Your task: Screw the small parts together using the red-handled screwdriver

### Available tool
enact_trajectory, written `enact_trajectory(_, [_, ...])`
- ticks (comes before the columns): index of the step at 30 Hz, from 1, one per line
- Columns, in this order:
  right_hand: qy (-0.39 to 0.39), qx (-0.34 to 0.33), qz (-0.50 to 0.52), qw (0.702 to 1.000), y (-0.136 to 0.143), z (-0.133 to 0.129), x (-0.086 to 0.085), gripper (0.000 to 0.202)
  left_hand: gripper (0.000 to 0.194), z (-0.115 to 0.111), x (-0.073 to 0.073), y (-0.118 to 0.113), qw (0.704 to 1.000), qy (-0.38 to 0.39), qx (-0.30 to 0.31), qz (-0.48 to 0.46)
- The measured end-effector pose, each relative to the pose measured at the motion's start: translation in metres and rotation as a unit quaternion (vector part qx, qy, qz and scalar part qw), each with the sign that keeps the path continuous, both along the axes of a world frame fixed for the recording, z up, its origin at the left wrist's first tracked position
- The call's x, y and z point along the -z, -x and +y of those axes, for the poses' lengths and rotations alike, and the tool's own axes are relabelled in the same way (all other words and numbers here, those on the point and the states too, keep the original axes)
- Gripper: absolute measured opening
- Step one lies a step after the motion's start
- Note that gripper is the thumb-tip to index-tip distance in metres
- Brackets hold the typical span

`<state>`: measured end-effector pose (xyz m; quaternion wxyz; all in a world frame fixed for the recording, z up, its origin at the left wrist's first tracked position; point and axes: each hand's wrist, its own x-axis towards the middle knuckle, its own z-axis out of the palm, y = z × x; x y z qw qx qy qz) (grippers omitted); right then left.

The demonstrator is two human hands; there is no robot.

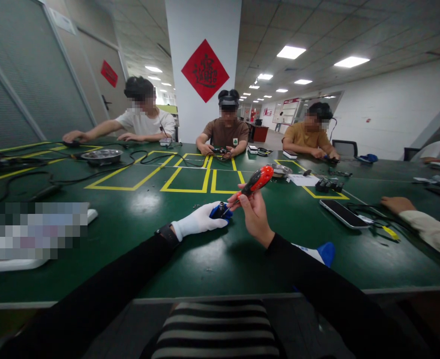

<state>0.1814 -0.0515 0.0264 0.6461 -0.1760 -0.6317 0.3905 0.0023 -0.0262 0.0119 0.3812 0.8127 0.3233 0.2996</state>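
Note:
My left hand (201, 219), in a white glove with blue fingertips, is closed round a small black part (220, 210) with a shiny metal top; its exact kind is too small to make out. Bare and closed, my right hand (256, 214) grips a red and black screwdriver (256, 181). The handle points up and to the right, and the shaft slants down toward the black part. Whether the tip touches it I cannot tell. A white and blue glove (323, 253) lies partly hidden under my right forearm.
Across the green table (145, 279) sit several people at work. A phone (344, 214) lies to the right, near another person's arm (422, 227) and some cables. Metal dishes (101, 156), black blocks (329, 185) and yellow tape outlines occupy the far side. A white object (25, 263) is at left.

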Motion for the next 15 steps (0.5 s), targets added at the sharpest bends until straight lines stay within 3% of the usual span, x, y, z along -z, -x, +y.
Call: enact_trajectory(15, [0.005,0.006,-0.004,1.000,0.0000,0.0015,-0.0004,0.028,0.049,0.0012,0.0019,0.0008,1.000,0.006,0.005,-0.009])
